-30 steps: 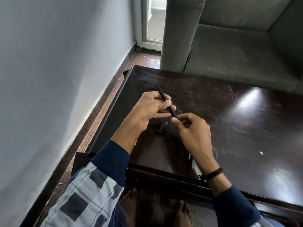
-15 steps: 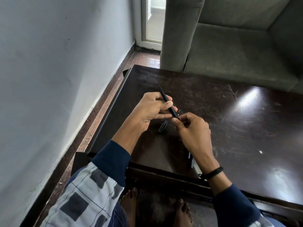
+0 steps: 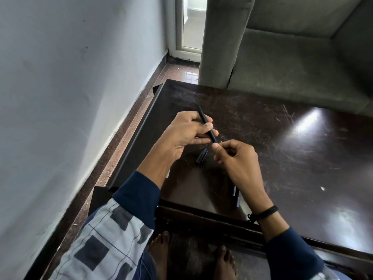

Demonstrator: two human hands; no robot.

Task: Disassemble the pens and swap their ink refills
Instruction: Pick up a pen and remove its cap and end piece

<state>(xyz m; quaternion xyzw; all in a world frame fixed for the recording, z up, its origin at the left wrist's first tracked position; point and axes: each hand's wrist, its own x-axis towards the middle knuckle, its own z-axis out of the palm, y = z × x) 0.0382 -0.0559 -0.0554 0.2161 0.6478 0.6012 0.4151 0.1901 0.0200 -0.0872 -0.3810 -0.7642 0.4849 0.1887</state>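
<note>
- Left hand [image 3: 186, 134]: raised over the table [image 3: 292, 158], palm turned inward, thumb and fingers pinching a pen [image 3: 206, 123].
- Pen: slim, black, matte; slanted, far end poking up past the left fingers, near end just clear of them.
- Right hand [image 3: 237, 158]: curled, fingertips bunched at the pen's near end; whether they grip anything cannot be told.
- Cap [image 3: 201, 156]: short, black, lying on the table below both hands' fingertips.
- More pen parts [image 3: 235, 194]: dark, beneath the right wrist, partly hidden.
</note>
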